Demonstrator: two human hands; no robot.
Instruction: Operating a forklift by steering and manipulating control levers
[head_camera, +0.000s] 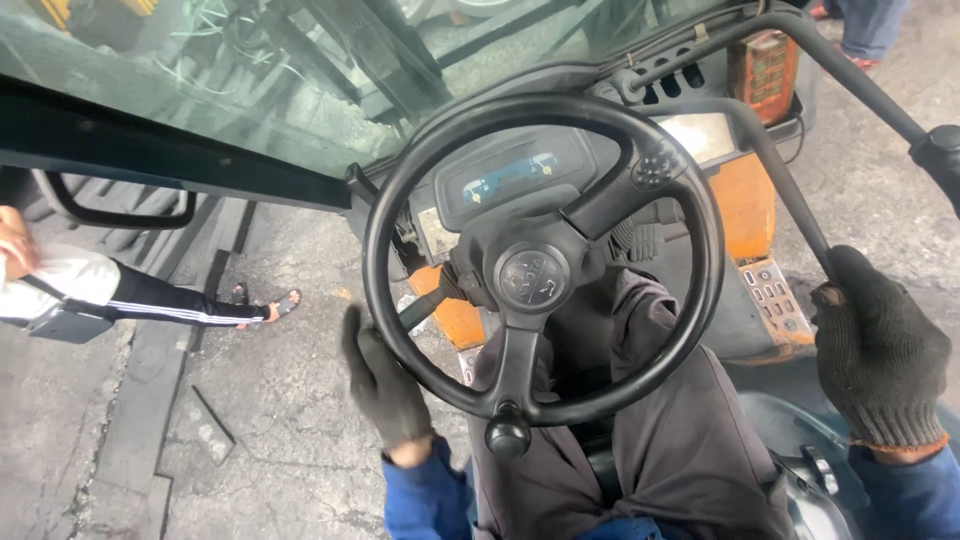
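Black rigid plastic steering wheel (543, 258) with spinner knob (507, 433), judged stiff and grippy: gloved left hand (383, 385) open beside rim, gloved right hand (877, 352) closed on black lever (790, 185).

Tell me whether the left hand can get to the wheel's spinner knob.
Probably yes. The left hand, open and gloved, sits just left of the wheel, and nothing lies between it and the knob at the bottom.
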